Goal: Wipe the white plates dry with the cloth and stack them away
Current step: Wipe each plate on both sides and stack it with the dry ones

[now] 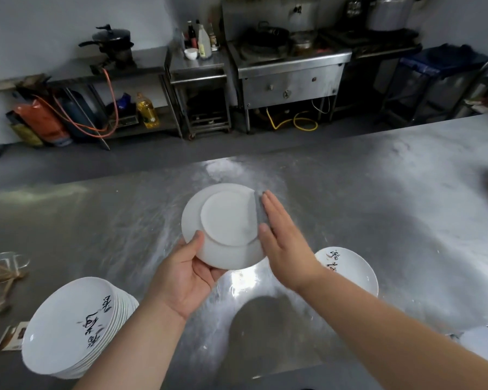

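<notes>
My left hand [185, 273] grips a white plate [223, 220] by its lower left rim and holds it above the steel table with its underside facing me. My right hand [285, 243] lies flat along the plate's right edge, fingers straight, pressing a grey cloth [259, 209] against it; only a strip of the cloth shows. A tall stack of white plates [71, 327] with black writing stands at the lower left. One more white plate [350, 270] with black writing lies on the table at the right, partly behind my right forearm.
The steel table [378, 198] stretches across the view. A clear plastic container [6, 261] and brown paper lie at its left edge. Beyond the table are a grey floor, a steel stove [290, 71] and shelves with bottles and pots.
</notes>
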